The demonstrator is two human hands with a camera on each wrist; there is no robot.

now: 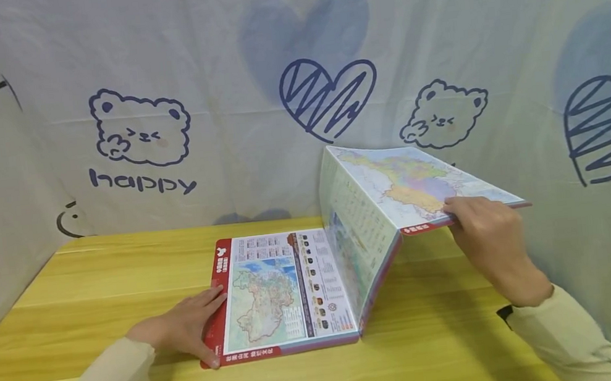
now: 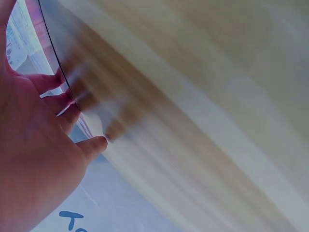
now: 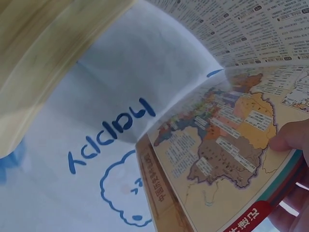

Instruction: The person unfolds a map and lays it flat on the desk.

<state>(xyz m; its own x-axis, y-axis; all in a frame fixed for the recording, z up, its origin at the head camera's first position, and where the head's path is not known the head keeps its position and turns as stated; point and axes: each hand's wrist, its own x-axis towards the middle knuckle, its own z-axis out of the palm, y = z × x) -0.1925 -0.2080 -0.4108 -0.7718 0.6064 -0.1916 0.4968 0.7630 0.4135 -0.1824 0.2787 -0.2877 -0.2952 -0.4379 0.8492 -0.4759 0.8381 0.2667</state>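
A folding map (image 1: 272, 299) with a red edge stands partly opened on the wooden table. Its left panel lies flat, the middle panel slants upward, and a raised right panel (image 1: 410, 179) bears a coloured map. My left hand (image 1: 185, 324) rests with spread fingers on the red left edge; the left wrist view shows its fingertips (image 2: 99, 143) by that edge. The near edge of the raised panel is pinched by my right hand (image 1: 490, 245). From the right wrist, the panel's underside (image 3: 222, 145) shows another printed map, with the thumb on it.
The yellow wood-grain table (image 1: 124, 271) extends under and around the map. Behind it and at both sides hangs a pale cloth (image 1: 229, 99) printed with hearts, bear faces and lettering. The raised panel's far edge is close to this cloth.
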